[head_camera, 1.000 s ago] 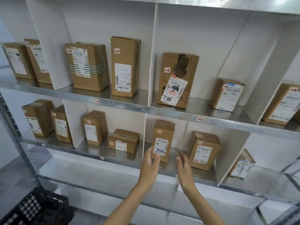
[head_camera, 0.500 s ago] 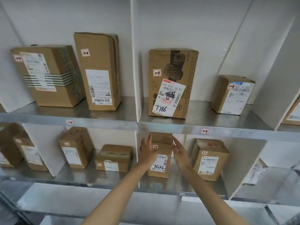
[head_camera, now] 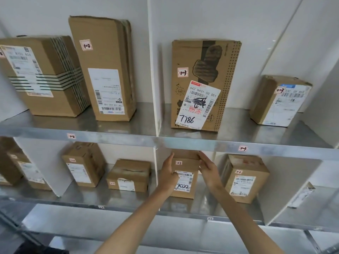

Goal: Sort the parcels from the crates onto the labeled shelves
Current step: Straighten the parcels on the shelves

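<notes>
Both hands flank one parcel, the 7022 box (head_camera: 189, 166), which stands upright on the lower shelf (head_camera: 183, 208) in the bay marked 2-3.

The left hand (head_camera: 167, 176) lies flat against the box's left side, fingers straight and pointing up, nearly to its top edge. Its thumb reaches round the front corner and rests on the edge of the white label. The right hand (head_camera: 209, 171) is also spread flat, fingers straight and together. Its fingertips touch the top right corner of the box and its palm angles away lower down. Neither hand curls round the box; it sits between the two flat palms.

Just above the fingertips runs the front edge of the upper shelf (head_camera: 201, 145), with a 1-3 tag (head_camera: 243, 148) up and to the right of the right hand. Straight above the hands on that shelf stands the 7786 box (head_camera: 203, 85).

Just right of the right hand is another 2-3 box (head_camera: 245, 178), close to the wrist but apart from it. Left of the left hand a white divider (head_camera: 156, 162) stands just beside the knuckles. Beyond it are a low box (head_camera: 128, 176) and an upright box (head_camera: 84, 164).
</notes>
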`<state>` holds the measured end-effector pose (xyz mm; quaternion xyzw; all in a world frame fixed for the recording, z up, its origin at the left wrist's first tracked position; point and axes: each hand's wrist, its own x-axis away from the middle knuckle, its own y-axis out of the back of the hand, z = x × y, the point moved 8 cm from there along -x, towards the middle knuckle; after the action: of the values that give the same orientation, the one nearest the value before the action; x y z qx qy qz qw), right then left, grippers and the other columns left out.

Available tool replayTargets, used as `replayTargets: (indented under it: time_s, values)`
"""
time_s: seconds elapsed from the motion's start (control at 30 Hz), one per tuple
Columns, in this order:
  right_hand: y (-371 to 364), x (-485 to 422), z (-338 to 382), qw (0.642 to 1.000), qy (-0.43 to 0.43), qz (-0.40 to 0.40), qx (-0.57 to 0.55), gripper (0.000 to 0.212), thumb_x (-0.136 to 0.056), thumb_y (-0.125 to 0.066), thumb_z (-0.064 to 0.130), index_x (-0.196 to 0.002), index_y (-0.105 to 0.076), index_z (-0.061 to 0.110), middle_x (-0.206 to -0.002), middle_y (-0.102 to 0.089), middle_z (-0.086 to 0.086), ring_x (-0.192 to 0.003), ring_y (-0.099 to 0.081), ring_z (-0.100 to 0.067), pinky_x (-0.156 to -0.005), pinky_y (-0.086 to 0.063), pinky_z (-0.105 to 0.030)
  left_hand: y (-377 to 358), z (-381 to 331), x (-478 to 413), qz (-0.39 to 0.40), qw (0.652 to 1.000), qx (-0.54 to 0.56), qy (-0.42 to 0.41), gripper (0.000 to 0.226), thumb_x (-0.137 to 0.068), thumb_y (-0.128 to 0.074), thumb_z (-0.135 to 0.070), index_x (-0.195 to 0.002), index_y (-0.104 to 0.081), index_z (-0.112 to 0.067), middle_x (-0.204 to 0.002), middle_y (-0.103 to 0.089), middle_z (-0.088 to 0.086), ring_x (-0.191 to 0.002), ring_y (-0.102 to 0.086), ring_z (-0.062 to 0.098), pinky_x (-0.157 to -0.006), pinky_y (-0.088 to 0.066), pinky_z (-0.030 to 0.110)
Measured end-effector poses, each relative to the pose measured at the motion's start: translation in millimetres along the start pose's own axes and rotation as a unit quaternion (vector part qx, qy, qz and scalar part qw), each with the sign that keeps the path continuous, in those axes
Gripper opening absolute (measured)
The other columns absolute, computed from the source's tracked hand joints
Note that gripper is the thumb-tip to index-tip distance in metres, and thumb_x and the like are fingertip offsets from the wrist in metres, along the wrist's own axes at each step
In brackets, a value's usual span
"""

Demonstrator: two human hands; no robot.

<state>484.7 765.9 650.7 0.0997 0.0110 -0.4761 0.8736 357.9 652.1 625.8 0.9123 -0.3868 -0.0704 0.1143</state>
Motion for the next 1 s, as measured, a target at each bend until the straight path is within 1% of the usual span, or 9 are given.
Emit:
replayTargets:
  time_s: [0.1,0.2,0.27,0.37,0.47,0.53,0.6,0.83,1.0]
  values:
    - [0.6,-0.4,2.1,1.000,0.012,0.015,0.012,0.040,-0.093,-0.041,-0.009,-0.127,-0.055,0.008,-0.129,-0.057,-0.008,-0.124,-0.051,-0.029,-0.108,-0.039,-0.046,1.0,12.2,-3.3,-0.005,1.000,0.017,-0.006,0.097,-0.074,-0.043,0.014,-0.120,-0.029,-0.070,-0.145,-0.041,-0.004,-0.134,-0.039,0.013,-0.109,-0.038,0.042]
    - [-1.7,2.0,9.3,0.998,0.018,0.037,0.041,0.042,-0.093,-0.044,-0.006,-0.126,-0.054,0.017,-0.128,-0.056,0.000,-0.123,-0.051,-0.021,-0.106,-0.040,-0.031,-0.6,1.2,4.1,0.007,1.000,0.002,-0.007,0.089,-0.075,-0.040,0.015,-0.134,-0.025,-0.050,-0.151,-0.032,-0.001,-0.138,-0.033,0.014,-0.113,-0.032,0.040]
    - [-1.8,7.7,14.4,0.997,0.012,0.046,0.068,0.042,-0.096,-0.042,0.000,-0.132,-0.050,0.020,-0.127,-0.052,0.008,-0.119,-0.047,-0.011,-0.098,-0.035,-0.017,-2.4,-10.2,10.9,0.011,0.999,-0.043,-0.013,0.085,-0.077,-0.039,0.014,-0.145,-0.018,-0.032,-0.156,-0.018,0.003,-0.143,-0.022,0.018,-0.116,-0.022,0.029]
    - [4.6,18.6,21.7,0.994,0.033,0.014,0.099,0.041,-0.099,-0.044,0.012,-0.139,-0.041,0.019,-0.132,-0.043,0.013,-0.122,-0.037,-0.003,-0.101,-0.028,-0.018,0.2,-26.5,20.8,0.001,0.994,-0.106,-0.030,0.078,-0.086,-0.040,0.009,-0.151,-0.007,-0.019,-0.159,0.001,0.001,-0.145,-0.011,0.017,-0.101,-0.014,0.008]
    - [13.5,39.5,29.2,0.990,0.076,-0.059,0.107,0.036,-0.099,-0.044,0.014,-0.134,-0.047,0.015,-0.131,-0.047,0.011,-0.121,-0.041,-0.004,-0.099,-0.029,-0.010,-0.2,-49.8,41.3,0.008,0.990,-0.091,-0.103,0.071,-0.090,-0.043,0.004,-0.149,-0.014,-0.022,-0.158,-0.007,-0.002,-0.141,-0.019,0.006,-0.098,-0.010,-0.005]
    - [9.1,61.4,32.3,0.986,0.103,-0.093,0.097,0.030,-0.097,-0.044,0.005,-0.124,-0.055,0.011,-0.121,-0.057,0.006,-0.113,-0.051,-0.008,-0.088,-0.032,0.000,-3.8,-55.1,60.5,0.045,0.986,-0.061,-0.148,0.065,-0.091,-0.043,-0.004,-0.147,-0.019,-0.028,-0.155,-0.018,-0.009,-0.139,-0.020,-0.001,-0.111,-0.019,0.010]
    - [-9.4,81.1,26.6,0.988,0.099,-0.085,0.079,0.029,-0.096,-0.043,0.000,-0.116,-0.059,0.013,-0.115,-0.062,0.003,-0.106,-0.057,-0.008,-0.083,-0.036,0.001,-2.6,-48.3,78.7,0.073,0.983,-0.029,-0.167,0.057,-0.092,-0.040,-0.016,-0.145,-0.024,-0.031,-0.152,-0.023,-0.014,-0.141,-0.019,0.000,-0.115,-0.019,0.023]
    - [-68.0,122.9,12.7,0.993,0.052,-0.105,0.021,0.030,-0.099,-0.040,0.004,-0.105,-0.057,0.027,-0.109,-0.064,0.008,-0.103,-0.059,-0.002,-0.082,-0.041,-0.003,45.2,-17.9,104.5,0.090,0.987,0.030,-0.132,0.048,-0.097,-0.045,-0.008,-0.139,-0.035,-0.027,-0.142,-0.040,-0.015,-0.129,-0.035,-0.008,-0.103,-0.026,0.004]
    - [-94.3,144.8,20.2,0.990,0.068,-0.118,0.034,0.026,-0.101,-0.040,0.011,-0.103,-0.059,0.028,-0.105,-0.065,0.013,-0.104,-0.060,-0.009,-0.089,-0.045,-0.017,72.3,0.0,116.9,0.135,0.983,0.032,-0.122,0.042,-0.093,-0.045,-0.017,-0.133,-0.041,-0.032,-0.138,-0.044,-0.018,-0.128,-0.038,-0.005,-0.110,-0.028,0.014]
